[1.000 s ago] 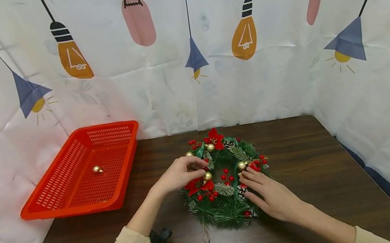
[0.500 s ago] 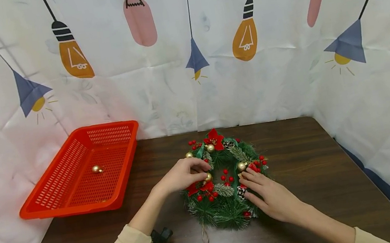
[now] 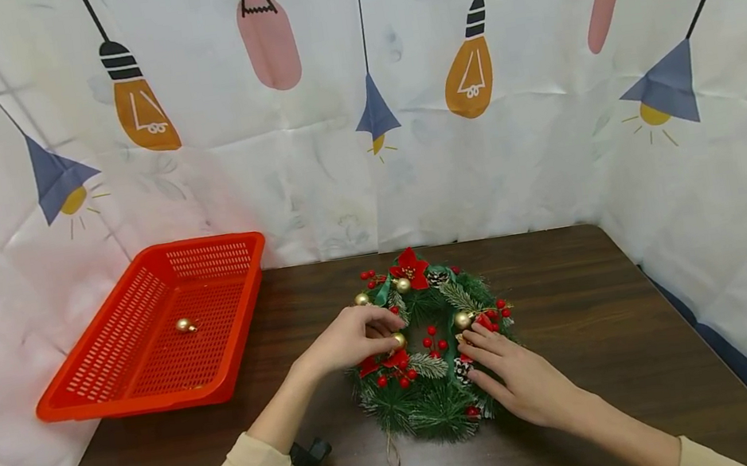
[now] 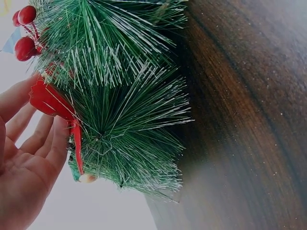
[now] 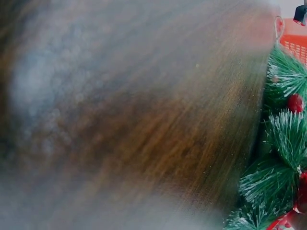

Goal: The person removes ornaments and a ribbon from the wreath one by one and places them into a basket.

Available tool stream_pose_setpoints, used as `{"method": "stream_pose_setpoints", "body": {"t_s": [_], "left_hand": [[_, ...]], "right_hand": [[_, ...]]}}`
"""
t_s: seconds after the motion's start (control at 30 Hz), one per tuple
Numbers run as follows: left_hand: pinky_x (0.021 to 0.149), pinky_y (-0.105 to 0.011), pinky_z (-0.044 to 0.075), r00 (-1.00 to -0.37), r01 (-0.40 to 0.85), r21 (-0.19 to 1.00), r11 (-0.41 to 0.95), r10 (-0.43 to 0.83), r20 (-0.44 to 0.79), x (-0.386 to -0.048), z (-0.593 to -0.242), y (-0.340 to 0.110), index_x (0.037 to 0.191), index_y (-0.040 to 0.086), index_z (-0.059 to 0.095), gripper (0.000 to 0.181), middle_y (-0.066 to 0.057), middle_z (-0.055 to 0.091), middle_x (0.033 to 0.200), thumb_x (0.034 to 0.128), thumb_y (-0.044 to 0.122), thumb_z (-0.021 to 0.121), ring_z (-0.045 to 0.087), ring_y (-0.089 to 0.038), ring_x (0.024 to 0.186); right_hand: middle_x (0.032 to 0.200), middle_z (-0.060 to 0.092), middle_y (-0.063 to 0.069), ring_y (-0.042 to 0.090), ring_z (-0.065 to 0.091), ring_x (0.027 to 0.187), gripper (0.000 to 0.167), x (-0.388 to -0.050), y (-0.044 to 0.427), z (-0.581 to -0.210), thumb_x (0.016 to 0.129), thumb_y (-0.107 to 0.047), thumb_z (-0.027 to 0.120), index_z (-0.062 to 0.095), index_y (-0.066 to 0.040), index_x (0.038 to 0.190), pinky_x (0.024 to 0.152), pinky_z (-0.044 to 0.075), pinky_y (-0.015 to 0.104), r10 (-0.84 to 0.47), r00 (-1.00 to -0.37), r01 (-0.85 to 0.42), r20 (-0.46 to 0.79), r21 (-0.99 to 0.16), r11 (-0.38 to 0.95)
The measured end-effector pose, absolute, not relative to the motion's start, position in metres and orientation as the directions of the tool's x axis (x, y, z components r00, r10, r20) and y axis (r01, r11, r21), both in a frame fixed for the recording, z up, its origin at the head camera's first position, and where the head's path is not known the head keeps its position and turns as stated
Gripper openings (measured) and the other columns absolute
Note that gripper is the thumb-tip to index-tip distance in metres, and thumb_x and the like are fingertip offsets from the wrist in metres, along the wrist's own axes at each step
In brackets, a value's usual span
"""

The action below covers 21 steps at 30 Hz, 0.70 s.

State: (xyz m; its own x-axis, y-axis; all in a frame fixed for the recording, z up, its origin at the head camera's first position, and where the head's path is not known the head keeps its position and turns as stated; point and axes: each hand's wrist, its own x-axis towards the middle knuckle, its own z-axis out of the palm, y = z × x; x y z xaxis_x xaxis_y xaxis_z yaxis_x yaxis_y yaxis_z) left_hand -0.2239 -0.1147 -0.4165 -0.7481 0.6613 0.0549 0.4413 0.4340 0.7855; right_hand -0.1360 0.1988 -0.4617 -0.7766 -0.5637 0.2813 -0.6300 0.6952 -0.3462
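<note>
A green Christmas wreath [image 3: 437, 417] lies on the table, dressed with red poinsettias, berries, pinecones and gold baubles. On its left side my left hand [image 3: 349, 340] pinches a gold bauble [image 3: 400, 339] between thumb and fingers, just above a red flower. The left wrist view has the same hand [image 4: 29, 175], its fingertips partly hidden behind red petals [image 4: 52, 101]. My right hand [image 3: 528, 381] rests on the wreath's right side, fingers extended beside another gold bauble [image 3: 462, 320] and a pinecone [image 3: 462, 370]. The right wrist view catches the wreath's edge [image 5: 288, 134] and no clear hand.
A red plastic basket [image 3: 249, 300] stands at the table's left, with a loose gold bauble [image 3: 184, 325] inside. A twine loop [image 3: 393, 454] sticks out from the wreath's near edge. Behind the brown table [image 3: 570, 284] hangs a white printed curtain [image 3: 309, 186].
My left thumb and fingers have closed in on the gold bauble, covering more of it. The right hand stays in place on the wreath.
</note>
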Motion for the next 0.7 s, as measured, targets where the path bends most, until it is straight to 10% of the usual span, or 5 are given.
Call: {"method": "stream_pose_setpoints", "body": {"t_s": [0.7], "left_hand": [[0.080,-0.029,0.057,-0.731,0.465,0.758,0.458,0.682,0.036,-0.2235,-0.4210,-0.1153,0.122,0.003,0.073,0.031,0.007,0.071,0.104,0.0925,0.010,0.079,0.067,-0.010,0.089]], "right_hand": [[0.155,0.047,0.015,0.031,0.033,0.149,0.049,-0.1363,0.1997,-0.4619,0.106,-0.032,0.060,0.059,-0.003,0.144,0.112,0.038,0.052,-0.567,-0.770,-0.638,0.292,-0.343,0.689]]}}
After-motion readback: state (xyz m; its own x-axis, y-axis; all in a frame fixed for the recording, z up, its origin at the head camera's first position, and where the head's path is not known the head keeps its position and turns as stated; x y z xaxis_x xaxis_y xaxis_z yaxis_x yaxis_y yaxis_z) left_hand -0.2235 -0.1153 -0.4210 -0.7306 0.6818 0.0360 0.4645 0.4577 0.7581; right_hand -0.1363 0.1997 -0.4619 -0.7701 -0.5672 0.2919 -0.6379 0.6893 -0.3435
